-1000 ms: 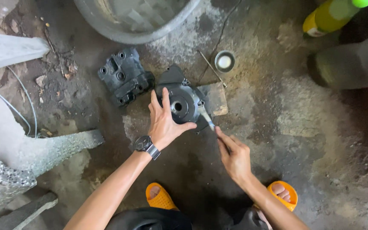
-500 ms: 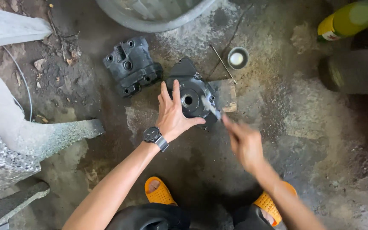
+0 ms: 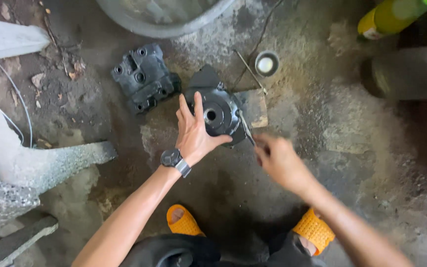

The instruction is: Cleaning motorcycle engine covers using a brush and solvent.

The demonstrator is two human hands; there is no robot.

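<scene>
Head view: hands (image 3: 196, 133) steady round black casing (image 3: 218, 114) beside black cover (image 3: 144, 79), small cup (image 3: 266, 63).

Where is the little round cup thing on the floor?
In the head view, the small round cup sits on the concrete floor toward the upper right, just beyond the dark round engine part.

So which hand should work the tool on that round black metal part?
Probably the right hand: it already grips the thin tool, whose tip touches the round engine cover. The left hand lies flat on the cover, steadying it.
</scene>
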